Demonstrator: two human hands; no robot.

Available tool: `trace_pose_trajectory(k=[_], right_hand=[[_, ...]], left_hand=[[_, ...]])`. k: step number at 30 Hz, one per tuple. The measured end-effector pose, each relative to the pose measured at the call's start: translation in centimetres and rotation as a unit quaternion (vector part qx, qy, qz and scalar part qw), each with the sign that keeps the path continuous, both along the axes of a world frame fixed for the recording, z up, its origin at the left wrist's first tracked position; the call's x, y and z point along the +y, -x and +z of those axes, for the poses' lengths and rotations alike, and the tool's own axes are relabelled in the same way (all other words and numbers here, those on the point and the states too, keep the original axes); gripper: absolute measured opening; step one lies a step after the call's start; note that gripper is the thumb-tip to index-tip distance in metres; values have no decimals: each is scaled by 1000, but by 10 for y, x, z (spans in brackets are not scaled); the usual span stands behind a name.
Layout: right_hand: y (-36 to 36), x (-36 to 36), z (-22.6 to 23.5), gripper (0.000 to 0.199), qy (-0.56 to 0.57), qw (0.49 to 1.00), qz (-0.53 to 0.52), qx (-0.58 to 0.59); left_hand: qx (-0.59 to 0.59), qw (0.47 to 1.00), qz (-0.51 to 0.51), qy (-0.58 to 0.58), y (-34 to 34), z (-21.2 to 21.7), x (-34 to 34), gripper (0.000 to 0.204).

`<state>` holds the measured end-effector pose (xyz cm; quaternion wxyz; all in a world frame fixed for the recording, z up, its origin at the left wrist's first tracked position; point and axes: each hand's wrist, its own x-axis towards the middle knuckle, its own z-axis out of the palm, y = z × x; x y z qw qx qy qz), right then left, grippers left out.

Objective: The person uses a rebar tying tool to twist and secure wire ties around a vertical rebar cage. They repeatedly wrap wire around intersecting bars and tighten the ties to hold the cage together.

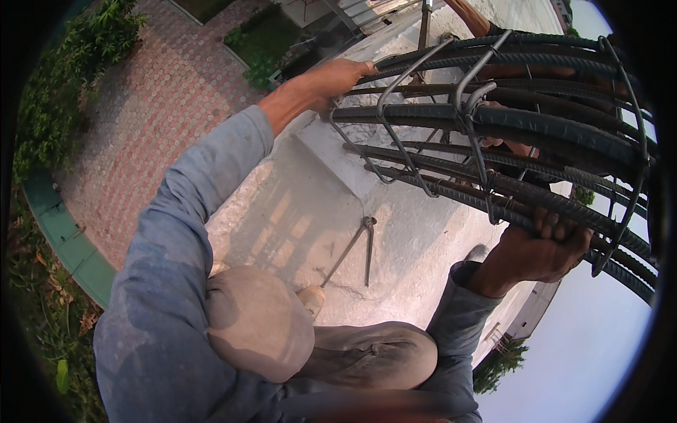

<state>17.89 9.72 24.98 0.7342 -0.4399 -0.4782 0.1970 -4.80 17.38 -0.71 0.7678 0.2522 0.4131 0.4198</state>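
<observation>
A cage of ribbed steel rebar [564, 130], tied with bent wire-rod stirrups, slants across the right side of the view. My left hand [335, 79] is closed at its near end, around the end of an upper bar; some of the fingertips are hidden. Lower down on the right, my right hand [532, 255] grips a bottom bar, fingers curled over it. Below the cage, a pair of long-handled pincers [363, 236] lies on the pale concrete surface [282, 204], its handles toward my shoe [311, 299].
Behind the cage, another person's hand [497, 130] shows between the bars, and a bare forearm [471, 15] comes in from the top. On the left the concrete drops off to a paved yard [169, 134] far below. Upright rebar [425, 28] stands near the top.
</observation>
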Motion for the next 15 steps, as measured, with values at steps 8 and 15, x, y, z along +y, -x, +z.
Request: trace_pose_trajectory(k=[8, 15], right_hand=[[1, 1, -1, 23, -6, 1000, -26, 9], [-1, 1, -2, 26, 4, 998, -58, -15]], left_hand=[[41, 998, 23, -43, -2, -7, 1, 49], [67, 996, 40, -44, -5, -1, -6, 54]])
